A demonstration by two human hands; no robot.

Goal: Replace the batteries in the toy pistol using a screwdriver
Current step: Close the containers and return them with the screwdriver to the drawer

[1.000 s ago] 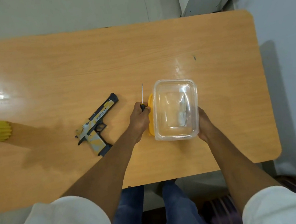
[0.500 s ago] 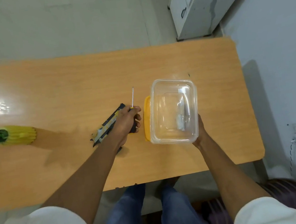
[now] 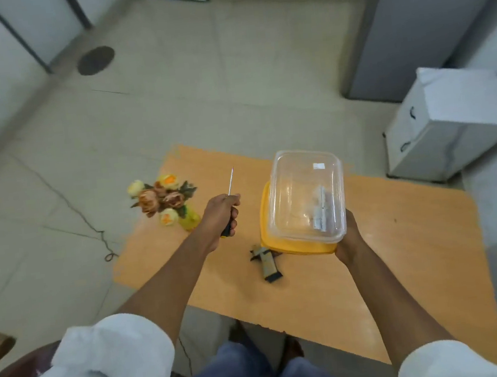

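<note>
While left hand (image 3: 220, 212) grips screwdriver (image 3: 230, 196), shaft tilted up and away, right hand (image 3: 349, 239) holds clear container (image 3: 304, 194) stacked on yellow lid (image 3: 296, 246) above table (image 3: 401, 252), batteries (image 3: 320, 211) inside, toy pistol (image 3: 266, 261) on table, partly hidden under lid, flower vase (image 3: 166, 204) at far-left corner.

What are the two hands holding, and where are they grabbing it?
The left hand grips the screwdriver by its handle. The right hand holds the clear box, with the yellow lid under it, at the near right corner.
</note>
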